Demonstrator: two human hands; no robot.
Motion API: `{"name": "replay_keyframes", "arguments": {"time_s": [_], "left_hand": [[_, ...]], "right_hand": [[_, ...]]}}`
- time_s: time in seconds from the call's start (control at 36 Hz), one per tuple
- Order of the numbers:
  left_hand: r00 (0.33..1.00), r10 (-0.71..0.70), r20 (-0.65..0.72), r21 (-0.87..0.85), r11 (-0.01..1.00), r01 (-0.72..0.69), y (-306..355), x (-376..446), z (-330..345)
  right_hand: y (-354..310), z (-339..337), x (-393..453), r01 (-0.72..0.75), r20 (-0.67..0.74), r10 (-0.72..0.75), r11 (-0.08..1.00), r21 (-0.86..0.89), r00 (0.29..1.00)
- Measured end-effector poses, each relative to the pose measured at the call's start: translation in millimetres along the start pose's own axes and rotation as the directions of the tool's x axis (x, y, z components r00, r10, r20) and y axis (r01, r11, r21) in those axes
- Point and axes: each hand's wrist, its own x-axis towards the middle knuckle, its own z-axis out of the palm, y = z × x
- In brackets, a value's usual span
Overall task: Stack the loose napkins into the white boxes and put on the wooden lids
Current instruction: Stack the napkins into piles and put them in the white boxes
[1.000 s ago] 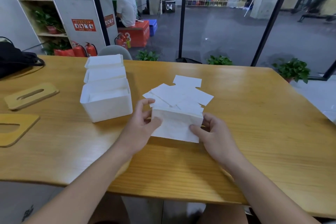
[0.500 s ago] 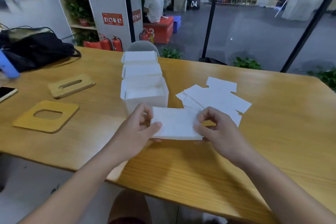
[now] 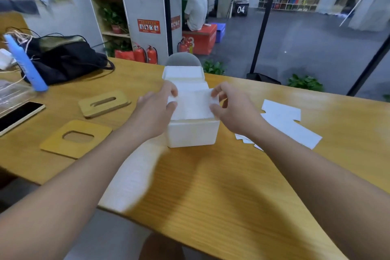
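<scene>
Three white boxes stand in a row on the wooden table; the nearest box (image 3: 192, 135) is open. Over its opening I hold a stack of white napkins (image 3: 192, 106). My left hand (image 3: 157, 110) pinches the stack's left end and my right hand (image 3: 230, 105) pinches its right end. The middle box (image 3: 194, 86) and the far box (image 3: 183, 72) show napkins at the top. Loose napkins (image 3: 285, 124) lie spread on the table to the right. Two wooden lids lie to the left: one with a slot (image 3: 104, 103), one with a square hole (image 3: 77, 138).
A phone (image 3: 19, 115) lies at the left table edge near a blue bottle (image 3: 26, 65) and a black bag (image 3: 63, 58). A grey chair back (image 3: 183, 60) stands behind the boxes. A person sits far back beyond the glass.
Both hands lifted the napkin stack off the table and carried it left, over the nearest box. The view swung left, showing the phone and bag.
</scene>
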Motion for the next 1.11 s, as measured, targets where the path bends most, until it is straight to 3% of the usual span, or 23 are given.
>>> {"name": "replay_keyframes", "arguments": {"time_s": [0.17,0.36,0.5,0.58,0.69,0.92,1.0,1.11], "left_hand": [[0.993,-0.075,0.094,0.137,0.989,0.062,-6,11,9],[0.988,-0.116,0.098,0.250,0.964,0.088,3,16,15],[0.975,-0.180,0.134,0.313,0.941,0.130,9,20,14],[0.983,-0.129,0.130,0.443,0.895,0.059,13,21,11],[0.993,-0.065,0.099,0.635,0.772,-0.013,20,24,12],[0.998,0.009,0.060,0.625,0.780,-0.044,45,26,16],[0.992,0.125,0.013,0.532,0.839,-0.113,63,23,16],[0.962,0.273,0.019,0.162,0.948,-0.272,98,13,25]], "right_hand": [[8,15,13,0.099,0.072,-0.084,0.965,-0.242,0.994],[11,16,27,0.272,0.176,-0.211,0.819,-0.505,0.962],[13,6,35,0.318,0.156,-0.286,0.703,-0.637,0.945],[14,5,37,0.289,0.201,-0.215,0.806,-0.517,0.956],[20,7,42,0.145,0.241,-0.072,0.943,-0.299,0.968],[24,1,34,0.055,0.143,-0.040,0.993,-0.102,0.989],[31,-18,24,0.054,0.097,-0.050,0.998,-0.032,0.994],[55,-42,-8,0.052,0.060,-0.054,0.998,0.023,0.997]]}}
